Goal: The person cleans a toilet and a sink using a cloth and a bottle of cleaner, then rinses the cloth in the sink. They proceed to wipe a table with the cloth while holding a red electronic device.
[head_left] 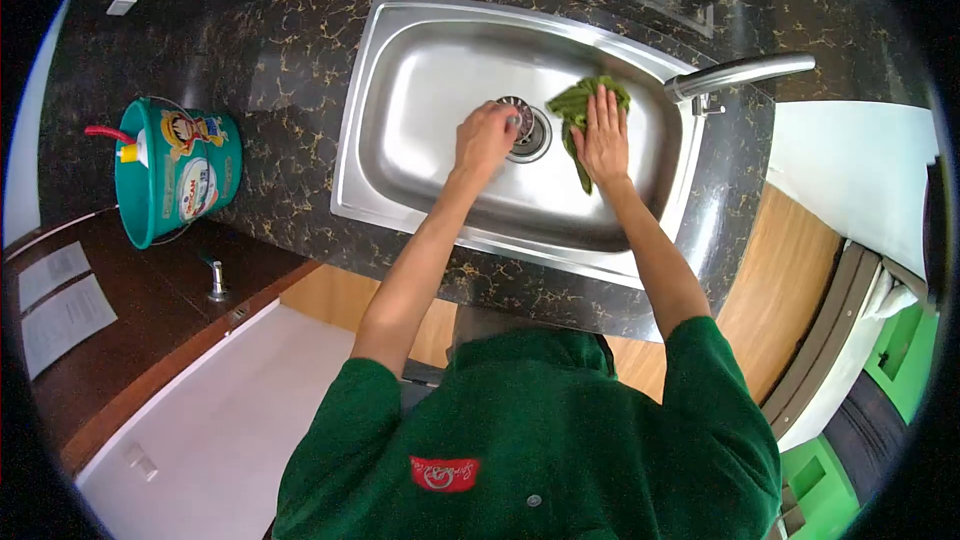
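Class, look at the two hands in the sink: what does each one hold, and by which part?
The left hand closes on the drain strainer at its near rim. The right hand lies flat on the green cloth, pressing its middle, with no grip closed around it.

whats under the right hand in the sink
A green cloth lies under the right hand, pressed flat on the sink floor beside the drain strainer. The cloth's middle is covered by the palm.

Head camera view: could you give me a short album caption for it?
Left hand at the sink drain strainer, right hand pressing a green cloth flat.
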{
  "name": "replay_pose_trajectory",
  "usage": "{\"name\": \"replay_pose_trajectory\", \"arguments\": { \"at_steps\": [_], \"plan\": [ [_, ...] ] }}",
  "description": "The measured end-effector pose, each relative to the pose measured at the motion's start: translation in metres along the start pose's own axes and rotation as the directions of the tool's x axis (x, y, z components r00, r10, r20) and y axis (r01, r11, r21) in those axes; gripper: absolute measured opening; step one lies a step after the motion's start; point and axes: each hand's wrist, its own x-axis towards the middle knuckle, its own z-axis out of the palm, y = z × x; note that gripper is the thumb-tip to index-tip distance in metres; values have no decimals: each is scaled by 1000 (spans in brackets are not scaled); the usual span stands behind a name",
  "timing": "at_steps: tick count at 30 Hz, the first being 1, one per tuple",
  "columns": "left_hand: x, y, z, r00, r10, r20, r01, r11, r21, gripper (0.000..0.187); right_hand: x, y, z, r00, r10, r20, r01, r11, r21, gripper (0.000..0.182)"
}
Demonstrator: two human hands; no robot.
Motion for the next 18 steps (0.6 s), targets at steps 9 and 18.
{"name": "replay_pose_trajectory", "arguments": {
  "at_steps": [9,18],
  "plan": [
    [18,25,-147,941,61,-332,-95,991,-89,25,96,-186,41,973,-229,-2,222,941,254,63],
    [13,22,-150,954,69,-293,-99,991,-88,24,-3,-188,18,870,-487,71,449,845,291,67]
  ]
}}
